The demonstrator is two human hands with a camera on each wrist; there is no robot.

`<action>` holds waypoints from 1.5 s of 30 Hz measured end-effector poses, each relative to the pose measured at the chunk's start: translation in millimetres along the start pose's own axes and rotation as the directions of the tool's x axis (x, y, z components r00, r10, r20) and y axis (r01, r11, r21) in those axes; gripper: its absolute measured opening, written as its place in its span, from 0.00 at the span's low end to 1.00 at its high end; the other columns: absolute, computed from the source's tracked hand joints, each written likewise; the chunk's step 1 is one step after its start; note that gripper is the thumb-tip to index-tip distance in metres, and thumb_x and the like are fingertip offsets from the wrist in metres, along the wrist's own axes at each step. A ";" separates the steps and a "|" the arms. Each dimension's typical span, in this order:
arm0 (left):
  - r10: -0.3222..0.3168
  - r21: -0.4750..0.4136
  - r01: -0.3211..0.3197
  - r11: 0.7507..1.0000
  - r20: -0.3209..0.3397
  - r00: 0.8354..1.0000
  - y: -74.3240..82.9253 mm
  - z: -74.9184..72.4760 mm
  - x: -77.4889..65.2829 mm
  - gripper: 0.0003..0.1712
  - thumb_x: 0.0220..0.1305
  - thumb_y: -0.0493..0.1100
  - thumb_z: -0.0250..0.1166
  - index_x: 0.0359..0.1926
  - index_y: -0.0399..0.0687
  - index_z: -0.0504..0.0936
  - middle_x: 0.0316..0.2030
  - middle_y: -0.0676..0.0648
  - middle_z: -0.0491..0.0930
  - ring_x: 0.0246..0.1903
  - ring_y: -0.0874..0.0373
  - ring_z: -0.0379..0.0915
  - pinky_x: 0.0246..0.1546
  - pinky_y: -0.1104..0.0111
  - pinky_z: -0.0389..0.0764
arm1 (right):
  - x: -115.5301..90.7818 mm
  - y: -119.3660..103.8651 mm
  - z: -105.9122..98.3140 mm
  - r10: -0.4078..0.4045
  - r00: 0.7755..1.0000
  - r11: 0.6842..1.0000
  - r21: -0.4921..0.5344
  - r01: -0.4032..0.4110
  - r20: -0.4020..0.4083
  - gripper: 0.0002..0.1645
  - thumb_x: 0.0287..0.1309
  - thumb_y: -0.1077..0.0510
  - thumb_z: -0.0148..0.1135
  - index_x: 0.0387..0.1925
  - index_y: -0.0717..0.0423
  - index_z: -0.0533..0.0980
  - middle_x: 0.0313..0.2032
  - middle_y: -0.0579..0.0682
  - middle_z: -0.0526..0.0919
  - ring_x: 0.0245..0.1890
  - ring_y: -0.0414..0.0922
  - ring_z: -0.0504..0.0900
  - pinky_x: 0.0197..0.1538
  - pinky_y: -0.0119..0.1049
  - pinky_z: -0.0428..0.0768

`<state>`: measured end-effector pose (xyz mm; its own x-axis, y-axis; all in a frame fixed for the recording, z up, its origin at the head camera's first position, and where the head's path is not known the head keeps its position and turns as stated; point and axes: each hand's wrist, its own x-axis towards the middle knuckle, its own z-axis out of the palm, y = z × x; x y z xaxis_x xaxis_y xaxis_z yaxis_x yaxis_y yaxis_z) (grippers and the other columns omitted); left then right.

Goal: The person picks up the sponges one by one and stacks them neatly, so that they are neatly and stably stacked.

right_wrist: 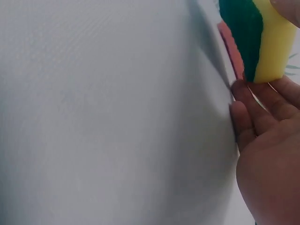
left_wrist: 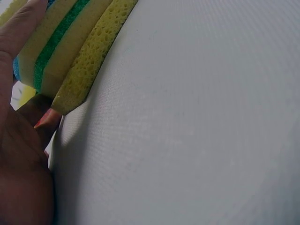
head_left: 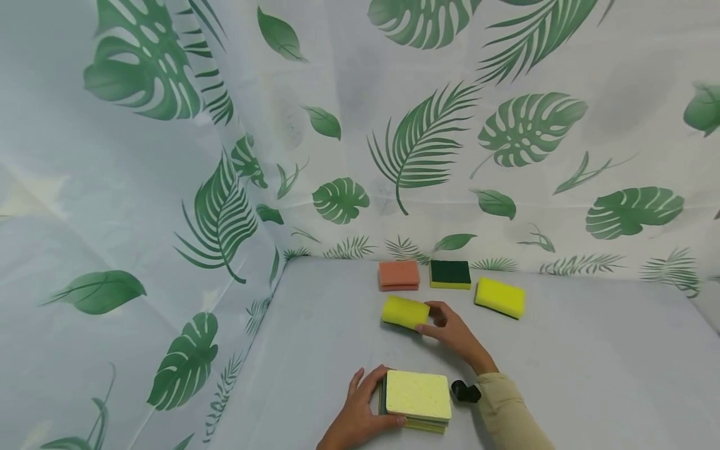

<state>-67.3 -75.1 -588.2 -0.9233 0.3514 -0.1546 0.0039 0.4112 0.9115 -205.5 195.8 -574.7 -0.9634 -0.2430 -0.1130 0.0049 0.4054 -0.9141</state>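
A stack of sponges (head_left: 418,395) with a pale yellow one on top stands near the front of the table. My left hand (head_left: 359,414) grips its left side, thumb at the front and fingers behind. In the left wrist view the stack's layers show, with a porous yellow sponge (left_wrist: 86,61) at the bottom and green and blue bands above. Farther back, my right hand (head_left: 454,336) pinches a yellow sponge (head_left: 405,312) by its right end. The right wrist view shows that sponge's dark green scouring layer (right_wrist: 244,33) facing the table, with a finger and thumb on its yellow part.
Along the back lie an orange sponge (head_left: 399,275), a sponge with a dark green top (head_left: 450,274) and a bright yellow sponge (head_left: 500,298). A small black object (head_left: 465,392) is beside the right sleeve (head_left: 509,409). Leaf-printed cloth (head_left: 349,125) hangs behind and at left.
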 end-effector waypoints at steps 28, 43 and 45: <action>0.037 -0.006 -0.037 0.999 -0.006 0.999 -3.6 0.4 -0.1 0.49 0.61 0.63 0.80 0.78 0.59 0.69 0.73 0.60 0.71 0.79 0.49 0.55 0.79 0.38 0.31 | -41.0 -18.1 -20.0 -0.017 1.000 0.992 0.122 0.016 0.003 0.46 0.69 0.48 0.74 0.78 0.59 0.63 0.76 0.65 0.66 0.73 0.65 0.70 0.72 0.56 0.75; 0.112 0.003 -0.112 0.994 -0.032 0.993 -7.4 1.1 -0.4 0.52 0.59 0.62 0.81 0.78 0.55 0.68 0.72 0.58 0.72 0.78 0.50 0.57 0.79 0.37 0.33 | -74.0 -40.3 -20.5 -0.058 0.998 0.992 0.115 0.059 -0.007 0.46 0.68 0.51 0.75 0.78 0.60 0.64 0.73 0.64 0.70 0.70 0.61 0.75 0.66 0.39 0.80; 0.102 0.002 -0.102 0.995 -0.032 0.994 -7.3 1.5 -0.5 0.52 0.59 0.62 0.81 0.78 0.55 0.68 0.73 0.56 0.72 0.79 0.46 0.55 0.79 0.36 0.34 | -79.1 -43.8 -20.3 -0.055 0.998 0.991 0.120 0.054 0.001 0.46 0.68 0.51 0.75 0.78 0.61 0.63 0.73 0.64 0.70 0.69 0.61 0.75 0.67 0.43 0.80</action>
<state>-66.3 -77.0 -595.4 -0.9300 0.3642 -0.0489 0.0986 0.3753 0.9217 -135.0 215.2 -517.9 -0.9619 -0.2661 -0.0631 -0.0153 0.2825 -0.9591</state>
